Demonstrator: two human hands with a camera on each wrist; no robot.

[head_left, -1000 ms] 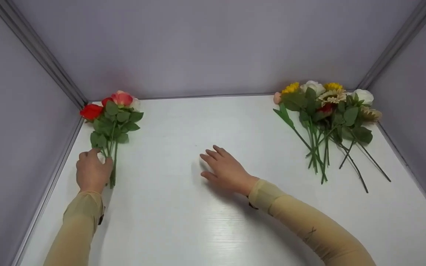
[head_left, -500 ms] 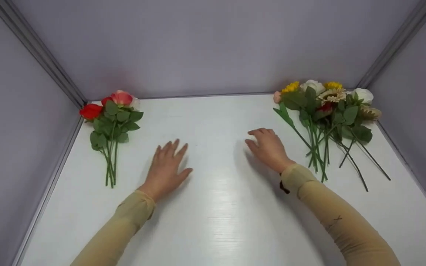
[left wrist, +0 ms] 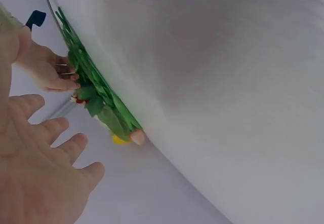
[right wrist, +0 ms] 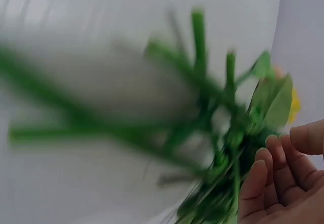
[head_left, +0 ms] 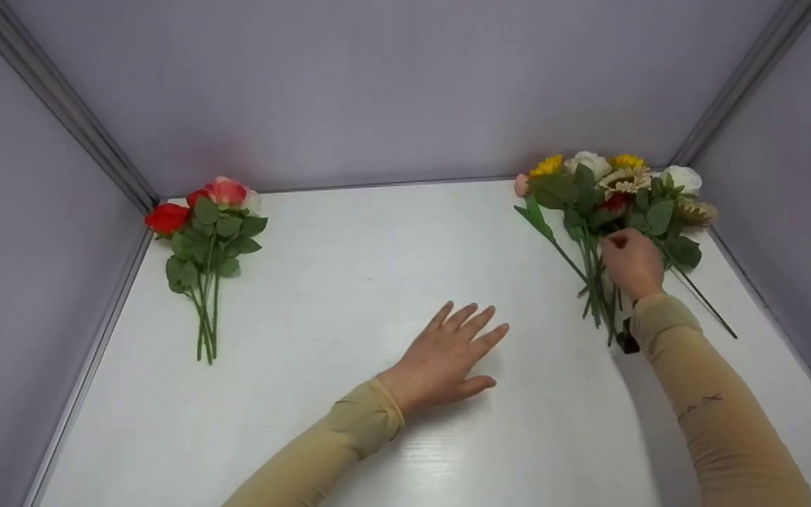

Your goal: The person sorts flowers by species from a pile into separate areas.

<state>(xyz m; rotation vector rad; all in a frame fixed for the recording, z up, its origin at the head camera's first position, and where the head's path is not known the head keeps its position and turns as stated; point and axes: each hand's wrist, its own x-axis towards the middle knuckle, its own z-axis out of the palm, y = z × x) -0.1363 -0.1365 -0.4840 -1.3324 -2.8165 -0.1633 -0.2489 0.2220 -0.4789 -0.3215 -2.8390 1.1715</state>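
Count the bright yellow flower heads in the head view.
2, both in the right-hand flower pile: one bright yellow flower head beside the small peach bud, another behind the cream daisy-like flower. More may be hidden.

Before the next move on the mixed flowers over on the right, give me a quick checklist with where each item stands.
1. Right hand at the mixed flowers: ok, it is in among them.
2. A stem securely pinched: cannot tell; no view plainly shows one between thumb and fingers.
3. Stems lying separate: not ok, several cross and overlap.
4. Left hand free: ok, fingers spread, holding nothing.
5. Red and pink bunch out of the way: ok, it lies at the far left, apart from both hands.
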